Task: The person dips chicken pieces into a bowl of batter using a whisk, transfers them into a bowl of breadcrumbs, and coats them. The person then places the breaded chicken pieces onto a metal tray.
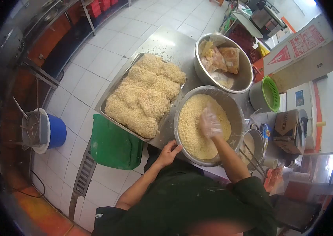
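right fingers (pixel 209 120): gloved, in crumb bowl (pixel 236 118) | left fingers (pixel 170 146): beside it

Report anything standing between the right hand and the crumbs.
Just the clear glove on the right hand. Nothing else visible covers the crumbs in the bowl, and the left hand is by its rim, out of the way.

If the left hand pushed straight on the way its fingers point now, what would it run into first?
The left hand would probably meet the near side of the metal bowl of pale yellow crumbs; depth is unclear from above, so it may already be touching.
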{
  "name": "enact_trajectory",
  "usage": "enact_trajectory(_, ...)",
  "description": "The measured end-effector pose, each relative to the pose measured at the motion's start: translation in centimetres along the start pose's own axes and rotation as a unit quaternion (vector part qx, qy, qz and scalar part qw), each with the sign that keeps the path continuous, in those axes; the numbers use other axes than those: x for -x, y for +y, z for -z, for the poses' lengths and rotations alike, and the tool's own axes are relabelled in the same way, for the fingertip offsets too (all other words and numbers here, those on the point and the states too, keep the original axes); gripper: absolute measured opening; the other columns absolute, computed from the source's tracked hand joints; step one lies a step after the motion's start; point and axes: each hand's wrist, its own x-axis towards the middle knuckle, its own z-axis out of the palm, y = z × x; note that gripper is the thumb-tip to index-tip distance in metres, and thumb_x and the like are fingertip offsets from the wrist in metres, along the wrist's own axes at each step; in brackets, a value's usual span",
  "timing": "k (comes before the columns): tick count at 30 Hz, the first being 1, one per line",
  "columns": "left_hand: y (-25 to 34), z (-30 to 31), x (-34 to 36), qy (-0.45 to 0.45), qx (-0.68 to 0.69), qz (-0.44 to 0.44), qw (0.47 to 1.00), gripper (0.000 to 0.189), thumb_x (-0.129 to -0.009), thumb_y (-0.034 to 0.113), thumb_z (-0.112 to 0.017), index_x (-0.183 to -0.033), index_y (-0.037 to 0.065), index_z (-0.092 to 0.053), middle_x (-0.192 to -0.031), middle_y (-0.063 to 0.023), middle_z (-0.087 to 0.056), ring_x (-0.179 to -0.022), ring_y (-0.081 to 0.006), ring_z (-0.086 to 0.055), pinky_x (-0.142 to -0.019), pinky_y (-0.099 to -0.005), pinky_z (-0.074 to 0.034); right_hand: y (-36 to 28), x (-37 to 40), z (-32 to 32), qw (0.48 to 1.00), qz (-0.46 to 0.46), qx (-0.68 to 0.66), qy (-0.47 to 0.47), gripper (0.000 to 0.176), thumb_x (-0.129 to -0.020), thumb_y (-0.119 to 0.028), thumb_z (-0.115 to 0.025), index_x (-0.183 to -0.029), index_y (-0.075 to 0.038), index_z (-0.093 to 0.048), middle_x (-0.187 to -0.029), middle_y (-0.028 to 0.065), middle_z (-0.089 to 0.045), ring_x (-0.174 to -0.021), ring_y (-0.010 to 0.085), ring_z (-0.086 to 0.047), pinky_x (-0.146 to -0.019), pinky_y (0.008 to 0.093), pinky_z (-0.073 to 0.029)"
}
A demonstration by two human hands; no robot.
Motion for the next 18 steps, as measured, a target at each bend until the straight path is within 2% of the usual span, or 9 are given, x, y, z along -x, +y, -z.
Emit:
enact_trajectory(1, 0.0, -0.1, 0.1, 0.000, 0.022, -0.010, 1.000, 0.028, -0.090, 0.027, -0.055, -0.105, 0.002, -0.056, -0.098, -0.0044, -0.056, -0.089, -0.0121, -0.053, -0.082, -0.0273, -0.042, 0.3, 0.0, 1.4, 0.982, -0.106, -0.140, -0.073, 0.069, -0.084, -0.050, -0.044, -0.131, 0.001, -0.038, -0.121, 0.0273, -0.050, -0.113, 0.0362, -0.050, -0.095, 0.0406, -0.038)
enact_trajectory(2, 0.1, -0.1, 0.0, 0.001, 0.023, -0.017, 1.000, 0.028, -0.090, 0.027, -0.055, -0.105, 0.002, -0.056, -0.098, -0.0044, -0.056, -0.089, -0.0121, -0.053, -0.082, -0.0273, -0.042, 0.6, -0.6, 3.0, 0.983, -0.102, -0.138, -0.069, 0.069, -0.084, -0.050, -0.044, -0.131, 0.001, -0.038, -0.121, 0.0273, -0.050, -0.113, 0.0362, -0.050, -0.095, 0.0406, -0.038)
enact_trajectory(4, 0.1, -0.3, 0.1, 0.010, 0.028, -0.028, 0.999, 0.028, -0.090, 0.027, -0.055, -0.104, 0.002, -0.057, -0.096, -0.0039, -0.058, -0.088, -0.0116, -0.053, -0.082, -0.0269, -0.042, 2.0, -1.6, 5.8, 0.925, -0.046, 0.041, -0.376, 0.067, -0.083, -0.053, -0.047, -0.120, 0.002, -0.051, -0.113, 0.0249, -0.056, -0.101, 0.0314, -0.058, -0.088, 0.0396, -0.042)
enact_trajectory(5, 0.0, -0.2, 0.2, 0.010, 0.027, -0.032, 0.999, 0.028, -0.090, 0.027, -0.055, -0.104, 0.002, -0.057, -0.096, -0.0039, -0.058, -0.088, -0.0116, -0.053, -0.082, -0.0269, -0.042, 3.8, -2.0, 4.2, 0.932, -0.031, 0.029, -0.360, 0.068, -0.074, -0.060, -0.056, -0.098, 0.004, -0.063, -0.096, 0.0226, -0.062, -0.086, 0.0310, -0.060, -0.080, 0.0390, -0.045)
enact_trajectory(7, 0.2, 0.0, 0.2, 0.002, 0.015, -0.008, 1.000, 0.028, -0.091, 0.027, -0.054, -0.102, 0.002, -0.057, -0.094, -0.0039, -0.059, -0.087, -0.0111, -0.053, -0.081, -0.0270, -0.042, 9.9, -3.9, -0.4, 0.923, 0.046, 0.002, -0.383, 0.067, -0.071, -0.059, -0.061, -0.096, 0.004, -0.063, -0.086, 0.0194, -0.062, -0.078, 0.0286, -0.060, -0.074, 0.0378, -0.046)
enact_trajectory(9, 0.1, 0.0, 0.2, 0.006, 0.014, -0.013, 1.000, 0.029, -0.090, 0.028, -0.055, -0.102, 0.002, -0.057, -0.094, -0.0044, -0.059, -0.087, -0.0112, -0.053, -0.080, -0.0270, -0.042, 9.6, -4.1, 0.3, 0.904, 0.124, -0.023, -0.409, 0.067, -0.068, -0.058, -0.066, -0.094, 0.004, -0.062, -0.076, 0.0162, -0.062, -0.070, 0.0262, -0.059, -0.069, 0.0365, -0.047)
enact_trajectory(12, 0.5, 0.4, 0.3, 0.008, -0.013, -0.006, 1.000, 0.031, -0.089, 0.029, -0.057, -0.102, 0.001, -0.057, -0.095, -0.0057, -0.059, -0.088, -0.0120, -0.053, -0.080, -0.0272, -0.043, 3.8, -2.1, 7.5, 0.931, 0.005, 0.061, -0.361, 0.053, -0.069, -0.044, -0.072, -0.095, 0.001, -0.061, -0.071, 0.0078, -0.060, -0.063, 0.0189, -0.057, -0.061, 0.0331, -0.047)
enact_trajectory(14, 0.2, 1.2, 0.6, 0.006, -0.039, 0.004, 0.999, 0.032, -0.088, 0.030, -0.058, -0.102, 0.001, -0.056, -0.095, -0.0065, -0.059, -0.088, -0.0127, -0.054, -0.080, -0.0273, -0.043, 4.4, -1.3, 8.3, 0.934, 0.007, -0.195, -0.299, 0.045, -0.070, -0.034, -0.075, -0.096, -0.001, -0.060, -0.070, 0.0013, -0.058, -0.061, 0.0137, -0.054, -0.054, 0.0314, -0.045)
enact_trajectory(18, -0.7, 3.1, 2.0, -0.001, -0.071, 0.016, 0.997, 0.034, -0.086, 0.028, -0.061, -0.107, 0.001, -0.055, -0.100, -0.0067, -0.059, -0.092, -0.0140, -0.055, -0.083, -0.0285, -0.044, 6.9, -1.6, 6.8, 0.867, -0.051, -0.360, -0.342, 0.038, -0.073, -0.026, -0.073, -0.099, -0.001, -0.060, -0.073, 0.0005, -0.058, -0.065, 0.0114, -0.053, -0.058, 0.0287, -0.044)
